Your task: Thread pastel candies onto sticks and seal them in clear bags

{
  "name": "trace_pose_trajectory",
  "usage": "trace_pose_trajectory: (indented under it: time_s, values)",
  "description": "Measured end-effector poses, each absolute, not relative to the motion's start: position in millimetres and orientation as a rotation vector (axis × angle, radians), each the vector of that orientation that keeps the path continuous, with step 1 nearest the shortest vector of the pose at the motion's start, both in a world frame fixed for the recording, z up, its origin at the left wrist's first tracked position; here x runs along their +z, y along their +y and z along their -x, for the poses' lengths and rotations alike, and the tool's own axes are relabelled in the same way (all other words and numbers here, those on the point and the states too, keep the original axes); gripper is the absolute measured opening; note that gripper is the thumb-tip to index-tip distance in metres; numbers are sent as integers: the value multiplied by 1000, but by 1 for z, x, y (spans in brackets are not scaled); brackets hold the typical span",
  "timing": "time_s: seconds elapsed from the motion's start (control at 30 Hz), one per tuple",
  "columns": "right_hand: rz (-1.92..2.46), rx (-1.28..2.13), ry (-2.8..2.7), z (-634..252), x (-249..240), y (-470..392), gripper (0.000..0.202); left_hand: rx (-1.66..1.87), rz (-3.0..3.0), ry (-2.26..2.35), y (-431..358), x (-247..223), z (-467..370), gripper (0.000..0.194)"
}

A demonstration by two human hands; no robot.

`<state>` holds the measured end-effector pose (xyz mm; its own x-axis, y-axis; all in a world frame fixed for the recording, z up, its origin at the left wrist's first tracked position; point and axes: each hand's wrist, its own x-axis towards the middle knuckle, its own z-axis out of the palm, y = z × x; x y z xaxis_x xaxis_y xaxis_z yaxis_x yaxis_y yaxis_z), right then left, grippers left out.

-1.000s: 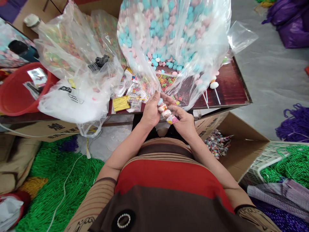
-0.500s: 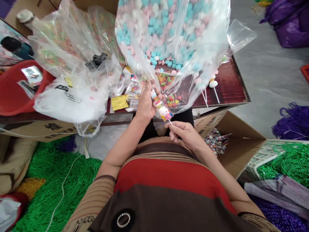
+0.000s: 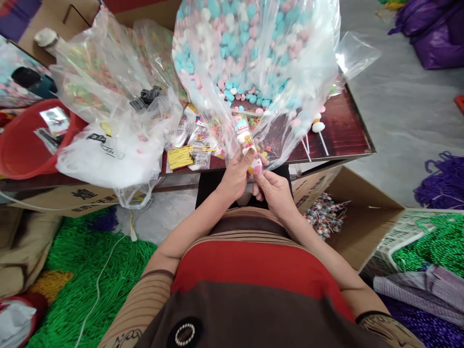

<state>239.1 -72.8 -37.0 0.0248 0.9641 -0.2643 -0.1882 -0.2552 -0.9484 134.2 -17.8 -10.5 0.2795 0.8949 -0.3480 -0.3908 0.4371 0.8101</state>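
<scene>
A marshmallow candy stick point(image 3: 245, 137) in a printed clear wrapper points up and away from me, in front of the table edge. My left hand point(image 3: 237, 176) is closed around its lower part, thumb on top. My right hand point(image 3: 273, 188) pinches at the bottom end of the wrapper, close against the left fingers; the stick there is hidden by the fingers. Just beyond lies a large clear bag point(image 3: 253, 58) of pink, blue and white marshmallows. Gold twist ties point(image 3: 180, 157) and printed wrappers point(image 3: 201, 145) lie on the table left of my hands.
Unwrapped candy sticks point(image 3: 319, 126) lie at the table's right. An open cardboard box point(image 3: 369, 227) with finished candy sticks stands below right. On the left are a red basin point(image 3: 21, 159), a white plastic bag point(image 3: 108, 159) and bags of ring candies point(image 3: 94, 72). Green strands point(image 3: 112, 285) cover the floor.
My left hand has slid down the candy stick from its upper part to its lower end, meeting my right hand. The wrapped candy now stands more upright in view.
</scene>
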Motion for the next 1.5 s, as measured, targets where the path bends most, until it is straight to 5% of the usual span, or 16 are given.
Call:
trace_pose_trajectory:
  time_s: [0.43,0.9,1.5]
  values:
    - [1213,1531,-987,-242,-42,-75,55,966,-626,766,-18,-24,-134,40]
    - [1232,1359,-1034,-233,-50,-75,53,801,-953,813,-19,-30,-118,59]
    - [1217,1414,-1000,-232,-44,-79,47,944,-742,747,-10,4,-123,53]
